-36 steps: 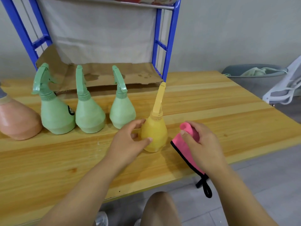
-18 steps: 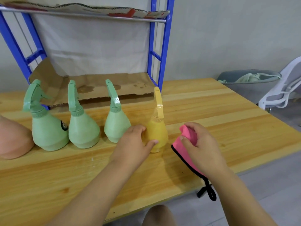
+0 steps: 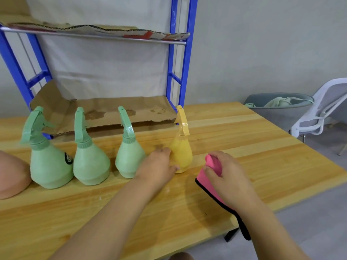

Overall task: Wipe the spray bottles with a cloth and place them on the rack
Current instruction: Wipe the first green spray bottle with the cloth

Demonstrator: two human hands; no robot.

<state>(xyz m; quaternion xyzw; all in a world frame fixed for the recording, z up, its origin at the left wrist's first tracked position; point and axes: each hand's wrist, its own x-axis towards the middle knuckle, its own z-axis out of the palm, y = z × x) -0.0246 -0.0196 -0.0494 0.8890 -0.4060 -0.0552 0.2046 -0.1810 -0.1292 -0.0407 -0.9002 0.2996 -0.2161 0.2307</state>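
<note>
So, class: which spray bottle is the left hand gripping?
The yellow bottle, rightmost in the row; the left hand wraps its base, while the three green ones stand untouched.

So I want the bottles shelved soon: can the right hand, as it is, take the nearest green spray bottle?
Probably not. The right hand is closed on the pink cloth, and the left hand and yellow spray bottle stand between it and the green spray bottle.

Pink bottle (image 3: 11, 175) cut off at left edge; left hand (image 3: 157, 166) hides yellow bottle (image 3: 181, 152) lower left.
</note>
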